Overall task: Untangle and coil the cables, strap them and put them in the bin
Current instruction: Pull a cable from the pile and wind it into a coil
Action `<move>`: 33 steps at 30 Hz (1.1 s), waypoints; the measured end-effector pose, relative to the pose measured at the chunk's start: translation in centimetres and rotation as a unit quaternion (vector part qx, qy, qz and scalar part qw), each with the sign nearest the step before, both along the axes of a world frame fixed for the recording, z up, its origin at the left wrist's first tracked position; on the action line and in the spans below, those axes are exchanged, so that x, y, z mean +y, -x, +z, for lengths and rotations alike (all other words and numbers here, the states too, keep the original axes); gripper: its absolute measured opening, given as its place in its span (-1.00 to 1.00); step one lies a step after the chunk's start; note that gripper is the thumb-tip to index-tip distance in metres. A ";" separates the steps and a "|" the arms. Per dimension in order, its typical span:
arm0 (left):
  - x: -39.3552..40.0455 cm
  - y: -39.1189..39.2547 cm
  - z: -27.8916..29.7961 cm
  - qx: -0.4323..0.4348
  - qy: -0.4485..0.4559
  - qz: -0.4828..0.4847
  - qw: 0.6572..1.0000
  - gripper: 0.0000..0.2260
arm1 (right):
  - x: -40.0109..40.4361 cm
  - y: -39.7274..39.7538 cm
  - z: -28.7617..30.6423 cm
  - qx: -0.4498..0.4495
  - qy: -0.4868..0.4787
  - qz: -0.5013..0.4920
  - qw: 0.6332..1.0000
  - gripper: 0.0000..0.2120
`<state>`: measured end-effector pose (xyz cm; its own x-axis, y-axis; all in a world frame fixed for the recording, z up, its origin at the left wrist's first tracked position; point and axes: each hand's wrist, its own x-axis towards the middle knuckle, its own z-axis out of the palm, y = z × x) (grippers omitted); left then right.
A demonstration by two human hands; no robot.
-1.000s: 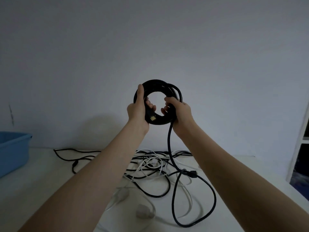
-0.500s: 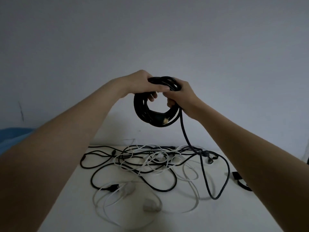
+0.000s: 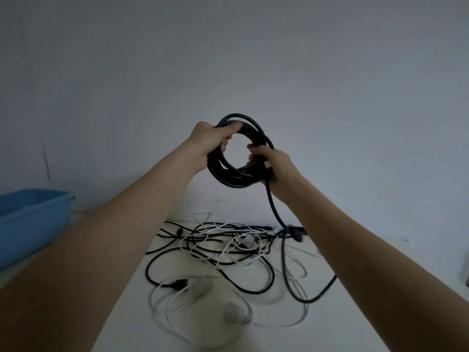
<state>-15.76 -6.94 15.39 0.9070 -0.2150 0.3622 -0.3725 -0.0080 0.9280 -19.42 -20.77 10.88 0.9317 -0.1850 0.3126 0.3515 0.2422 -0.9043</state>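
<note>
From the head camera, we see a blue plastic bin (image 3: 33, 219) at the left edge of the white table (image 3: 162, 334), standing well apart from the cables; only its near wall and rim show, and we cannot tell what, if anything, lies inside it. We hold a black cable coil (image 3: 229, 175) raised above the table in front of the pale wall (image 3: 228, 59). Our left hand (image 3: 208, 143) grips the coil's upper left arc, fingers curled over the strands and the thumb laid along the top of the ring. Our right hand (image 3: 276, 165) grips the coil's lower right side, fingers wrapped round the bundle from inside the ring, and a gold-tipped connector (image 3: 266, 164) sticks out beside its fingers. Both hands are thus clamped on the same coil, one at each side of its opening. From under our right hand a loose black tail (image 3: 272, 207) of this cable drops to the table, where it runs on in a wide loop at the right. Below the coil lies a tangle of black and white cables (image 3: 228, 245) spread across the middle of the table, the strands crossing over one another. Nearer to us, a white cable (image 3: 162, 301) loops round a pale plug (image 3: 233, 309), and a black plug (image 3: 180, 284) rests just to the left of a translucent one.
</note>
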 end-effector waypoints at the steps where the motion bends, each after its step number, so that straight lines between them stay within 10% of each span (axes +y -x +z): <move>1: 0.1 0.0 0.1 0.011 0.034 0.005 0.999 -0.73 | 0.2 0.0 0.1 0.001 -0.034 0.025 0.999 -0.94; 6: 1.1 -0.3 -0.1 0.039 0.150 0.046 0.987 -0.75 | 1.1 -0.2 0.0 -0.031 -0.070 0.087 0.993 -0.46; 10: 0.6 -0.4 -1.2 0.064 0.224 0.105 0.967 -0.72 | 2.7 -0.5 -0.4 -0.012 0.044 0.035 0.998 -0.66; 15: -1.9 0.7 -3.7 0.110 0.318 0.069 0.939 -0.67 | 3.3 -1.2 -0.2 0.042 -0.124 0.045 0.990 -0.95; 22: -3.9 2.2 -6.2 0.109 0.100 -0.221 0.964 -0.70 | 2.2 -0.1 1.9 -0.049 -0.237 -0.065 0.968 -0.80; 28: -3.7 2.1 -6.7 0.110 0.020 -0.351 0.929 -0.89 | 0.2 1.6 2.5 -0.057 -0.104 -0.090 0.989 -0.81; 33: -1.3 0.9 -8.1 0.152 -0.004 -0.380 0.912 -0.37 | -2.9 1.9 1.3 -0.037 0.088 -0.155 0.983 -0.78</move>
<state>-16.63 -8.25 7.27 0.5526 -0.8254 0.1154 0.0008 0.1390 0.9903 -21.33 -23.69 12.22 0.8125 -0.3940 0.4298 0.4501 -0.0447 -0.8919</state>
